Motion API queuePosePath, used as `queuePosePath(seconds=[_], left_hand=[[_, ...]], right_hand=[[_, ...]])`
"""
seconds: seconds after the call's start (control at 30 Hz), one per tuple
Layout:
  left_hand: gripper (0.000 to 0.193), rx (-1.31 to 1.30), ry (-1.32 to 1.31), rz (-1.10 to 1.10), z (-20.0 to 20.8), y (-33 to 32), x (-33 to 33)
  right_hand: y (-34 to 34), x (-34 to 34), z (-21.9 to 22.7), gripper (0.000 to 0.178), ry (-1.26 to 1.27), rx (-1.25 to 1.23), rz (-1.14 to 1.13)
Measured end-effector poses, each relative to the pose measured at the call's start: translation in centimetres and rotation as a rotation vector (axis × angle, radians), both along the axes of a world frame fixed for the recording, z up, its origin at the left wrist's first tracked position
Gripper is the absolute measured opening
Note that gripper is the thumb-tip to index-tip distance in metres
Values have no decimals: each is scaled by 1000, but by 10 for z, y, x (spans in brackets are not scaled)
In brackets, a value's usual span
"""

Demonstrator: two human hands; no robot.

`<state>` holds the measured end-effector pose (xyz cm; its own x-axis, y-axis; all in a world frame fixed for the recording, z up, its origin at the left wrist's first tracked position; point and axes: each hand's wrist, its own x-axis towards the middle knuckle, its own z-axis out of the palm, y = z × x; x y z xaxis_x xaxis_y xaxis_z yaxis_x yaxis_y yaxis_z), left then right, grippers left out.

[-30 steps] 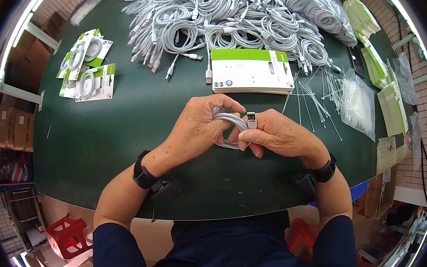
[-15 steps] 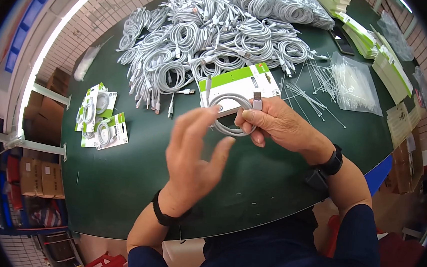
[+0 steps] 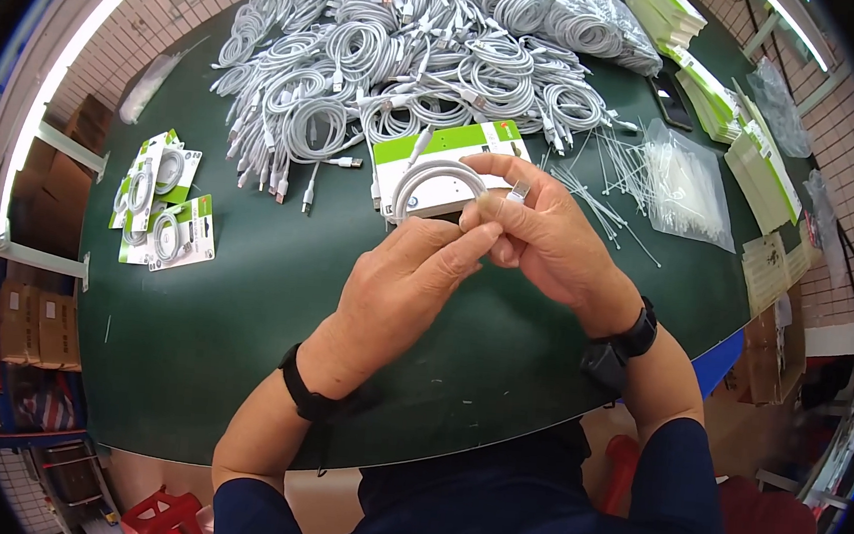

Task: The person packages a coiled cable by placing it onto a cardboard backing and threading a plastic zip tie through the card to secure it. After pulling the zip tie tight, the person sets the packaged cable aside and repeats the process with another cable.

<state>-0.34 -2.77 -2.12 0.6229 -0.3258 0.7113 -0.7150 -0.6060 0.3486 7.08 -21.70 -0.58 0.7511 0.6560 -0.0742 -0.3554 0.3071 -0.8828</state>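
Note:
A coiled grey USB cable (image 3: 416, 178) is held between my two hands over the near-middle of the table. My right hand (image 3: 543, 226) pinches the coil beside its USB plug, which sticks up past the thumb. Closed on the coil's lower near side, my left hand (image 3: 395, 285) has thumb and fingers pressed together close to the right fingertips. Directly behind the coil lies a stack of white and green packaging cards (image 3: 391, 156), partly covered by cable and fingers. The lower part of the coil is hidden by my left hand.
A big heap of coiled grey cables (image 3: 364, 51) fills the table's far side. White cable ties (image 3: 602, 206) lie loose beside a clear bag of ties (image 3: 689, 187). Carded cables (image 3: 156, 206) sit at left; card stacks (image 3: 756, 162) and a phone (image 3: 673, 101) at right.
My left hand has come in from the left and closed on the coil beside my right hand. The right hand still grips near the plug. The whole view has shifted slightly.

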Motion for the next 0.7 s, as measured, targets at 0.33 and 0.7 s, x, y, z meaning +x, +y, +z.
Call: queuePosePath(seconds=[0.33, 0.7], left_hand=[[28, -205, 105, -54, 5, 8, -1], [24, -190, 165, -95, 20, 22, -2]], right_hand=[[-3, -3, 5, 50, -53, -115, 62], [-4, -1, 12, 53, -1060, -396, 32]])
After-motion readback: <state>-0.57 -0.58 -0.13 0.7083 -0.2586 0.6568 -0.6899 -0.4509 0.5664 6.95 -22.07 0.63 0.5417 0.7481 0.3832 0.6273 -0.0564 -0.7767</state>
